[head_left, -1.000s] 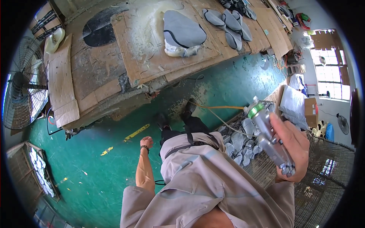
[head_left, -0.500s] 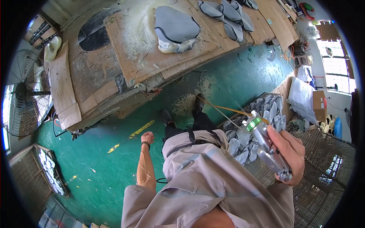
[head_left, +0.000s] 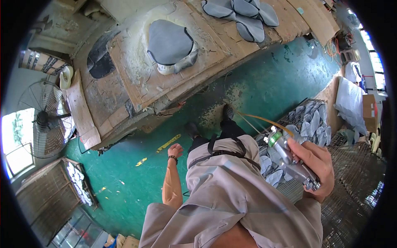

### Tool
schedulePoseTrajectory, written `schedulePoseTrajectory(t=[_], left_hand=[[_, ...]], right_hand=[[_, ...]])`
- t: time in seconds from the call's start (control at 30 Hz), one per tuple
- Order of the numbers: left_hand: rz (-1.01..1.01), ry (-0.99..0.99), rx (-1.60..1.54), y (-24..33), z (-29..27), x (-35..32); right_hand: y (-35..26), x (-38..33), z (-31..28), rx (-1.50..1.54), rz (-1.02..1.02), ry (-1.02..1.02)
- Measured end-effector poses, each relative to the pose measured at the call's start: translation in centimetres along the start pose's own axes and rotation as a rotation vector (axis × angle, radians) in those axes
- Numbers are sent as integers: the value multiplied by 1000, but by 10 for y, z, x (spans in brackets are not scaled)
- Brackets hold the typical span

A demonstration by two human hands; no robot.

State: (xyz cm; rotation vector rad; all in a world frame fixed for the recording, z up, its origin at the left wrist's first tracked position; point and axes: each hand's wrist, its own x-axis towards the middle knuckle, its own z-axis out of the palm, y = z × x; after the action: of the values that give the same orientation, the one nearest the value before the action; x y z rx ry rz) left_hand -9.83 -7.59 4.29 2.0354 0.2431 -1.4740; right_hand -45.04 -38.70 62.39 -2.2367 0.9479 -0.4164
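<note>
Right grip (head_left: 317, 165) around spray gun (head_left: 283, 152), pointing forward-left, axis diagonal

- Daylight enters from both sides; the left window (head_left: 20, 161) and right window (head_left: 371, 51) glare white.
- Pale sheen brightens the green floor (head_left: 273, 78); shadow darkens beneath my workbench (head_left: 103, 91).
- My metal spray gun (head_left: 283, 152) glints.
- Fisheye bends edges; black corners.

Just one head-mounted fisheye, aimed down past the super-close shirt (head_left: 225, 182) to green floor (head_left: 120, 165), workbench (head_left: 101, 95) farther off.
</note>
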Motion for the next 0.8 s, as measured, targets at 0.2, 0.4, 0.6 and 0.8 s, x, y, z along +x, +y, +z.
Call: schedulePoseTrajectory(t=[0.2, 0.4, 0.6, 0.8], left_hand=[[-34, 25, -53, 21, 45, -26], [59, 60, -8, 60, 86, -42], [591, -186, 528, 122, 163, -29], [791, -984, 347, 286, 236, -167]], right_hand=[[68, 13, -46, 57, 84, 98], [103, 38, -78, 70, 38, 126], [149, 50, -90, 367, -251, -105], [123, 53, 16, 322, -209, 288]])
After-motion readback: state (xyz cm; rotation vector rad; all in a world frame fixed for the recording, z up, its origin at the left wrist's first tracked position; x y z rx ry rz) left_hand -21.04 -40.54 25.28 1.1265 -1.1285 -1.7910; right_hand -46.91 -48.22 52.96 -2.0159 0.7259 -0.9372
